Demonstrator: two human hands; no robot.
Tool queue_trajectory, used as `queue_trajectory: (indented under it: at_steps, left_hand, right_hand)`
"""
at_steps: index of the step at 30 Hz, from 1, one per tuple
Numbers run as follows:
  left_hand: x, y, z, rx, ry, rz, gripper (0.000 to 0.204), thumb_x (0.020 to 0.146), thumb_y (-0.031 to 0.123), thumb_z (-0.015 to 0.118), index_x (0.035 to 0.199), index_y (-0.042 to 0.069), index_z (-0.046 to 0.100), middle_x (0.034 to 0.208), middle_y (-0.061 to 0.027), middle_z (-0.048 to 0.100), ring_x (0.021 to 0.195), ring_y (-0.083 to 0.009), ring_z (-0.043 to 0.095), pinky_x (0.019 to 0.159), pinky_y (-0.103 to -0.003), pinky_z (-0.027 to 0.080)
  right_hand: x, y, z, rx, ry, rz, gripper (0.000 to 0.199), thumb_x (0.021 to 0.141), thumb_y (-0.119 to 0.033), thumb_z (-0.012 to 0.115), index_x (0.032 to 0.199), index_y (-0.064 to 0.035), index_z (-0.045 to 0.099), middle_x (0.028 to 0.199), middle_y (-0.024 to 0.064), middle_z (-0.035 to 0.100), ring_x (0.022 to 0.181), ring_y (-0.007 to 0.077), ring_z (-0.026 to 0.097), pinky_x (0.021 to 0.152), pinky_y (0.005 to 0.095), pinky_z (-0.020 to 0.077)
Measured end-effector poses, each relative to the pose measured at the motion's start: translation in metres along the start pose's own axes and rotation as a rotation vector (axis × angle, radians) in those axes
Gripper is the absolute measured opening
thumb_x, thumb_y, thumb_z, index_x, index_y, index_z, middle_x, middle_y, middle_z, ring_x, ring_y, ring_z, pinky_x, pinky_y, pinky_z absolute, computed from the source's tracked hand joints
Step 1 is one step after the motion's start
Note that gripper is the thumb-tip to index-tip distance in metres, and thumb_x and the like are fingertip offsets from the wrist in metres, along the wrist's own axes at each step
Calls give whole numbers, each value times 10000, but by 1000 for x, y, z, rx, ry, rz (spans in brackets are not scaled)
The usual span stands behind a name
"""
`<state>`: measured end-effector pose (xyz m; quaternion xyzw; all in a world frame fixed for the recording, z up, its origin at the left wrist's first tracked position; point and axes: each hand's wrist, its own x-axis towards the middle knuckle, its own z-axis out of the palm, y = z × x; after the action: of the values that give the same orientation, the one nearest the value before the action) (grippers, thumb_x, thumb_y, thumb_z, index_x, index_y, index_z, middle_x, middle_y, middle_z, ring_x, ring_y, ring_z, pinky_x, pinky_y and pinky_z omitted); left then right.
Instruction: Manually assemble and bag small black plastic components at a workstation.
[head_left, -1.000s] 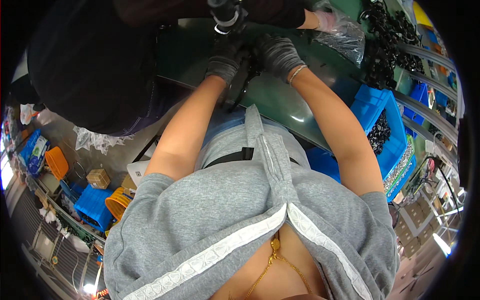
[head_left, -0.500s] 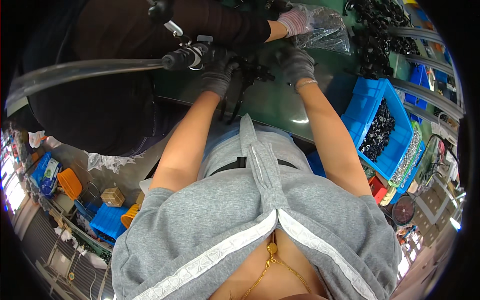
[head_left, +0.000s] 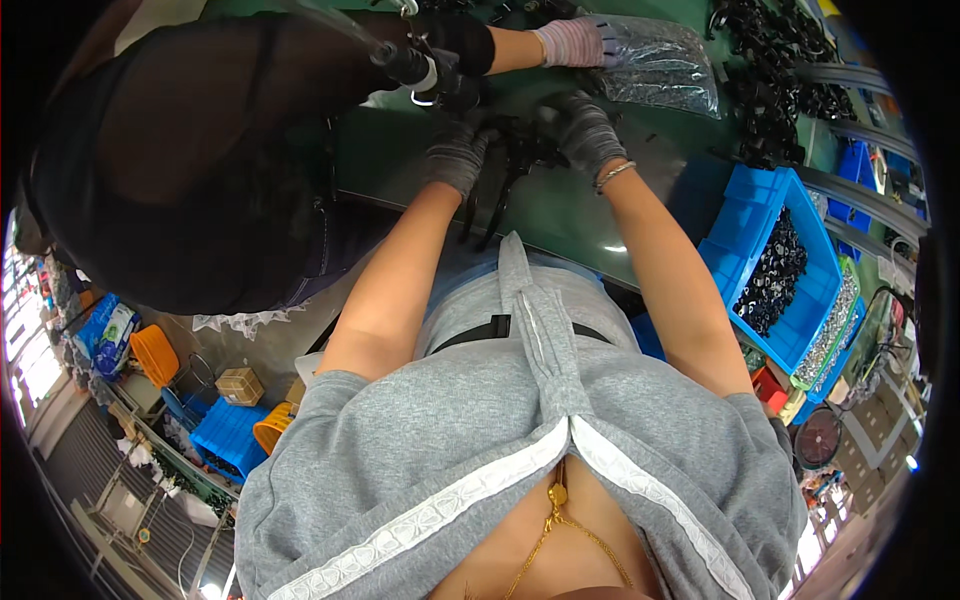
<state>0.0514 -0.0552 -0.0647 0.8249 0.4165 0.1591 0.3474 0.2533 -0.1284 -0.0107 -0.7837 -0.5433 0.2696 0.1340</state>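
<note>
My left hand [head_left: 457,160], in a dark grey glove, is closed at the left side of a black part with long thin legs [head_left: 513,165]. The legs point toward me over the table's near edge. My right hand [head_left: 590,132], in a grey striped glove, is at the part's right end with its fingers curled; its fingertips are dark, and what they hold is unclear. Just above my left hand hangs a black power driver [head_left: 428,75] with a clear hose [head_left: 335,18]. Its lower end is hard to tell from the dark glove.
A co-worker in black is at my left, their striped-gloved hand [head_left: 575,43] on a clear plastic bag of parts [head_left: 660,65]. Black parts [head_left: 775,80] are heaped on the green table [head_left: 660,150] at far right. A blue bin [head_left: 735,215] with small black pieces stands at right.
My right hand has moved in to the right end of the black part. The driver hangs farther from me and to the right. The co-worker's hand and the bag appear slightly shifted.
</note>
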Motion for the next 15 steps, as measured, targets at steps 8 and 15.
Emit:
queue_trajectory:
  at_steps: [8, 15]
  left_hand:
    - [14, 5, -8, -79, -80, 52, 382, 806, 186, 650, 1170, 73, 631, 1182, -211, 606, 1115, -378, 566, 971, -450, 440]
    - [12, 7, -10, -43, -50, 9, 353, 768, 132, 639, 1114, 57, 650, 1105, -225, 625, 1066, -417, 566, 952, -469, 452]
  right_hand:
    - [26, -54, 15, -149, -181, -101, 327, 886, -305, 618, 1157, -130, 670, 1243, 148, 599, 1190, 315, 541, 988, 432, 439]
    - [18, -43, 45, -460, 127, -305, 476, 820, -410, 678, 1198, -125, 632, 1132, 168, 615, 1066, 334, 593, 926, 435, 468]
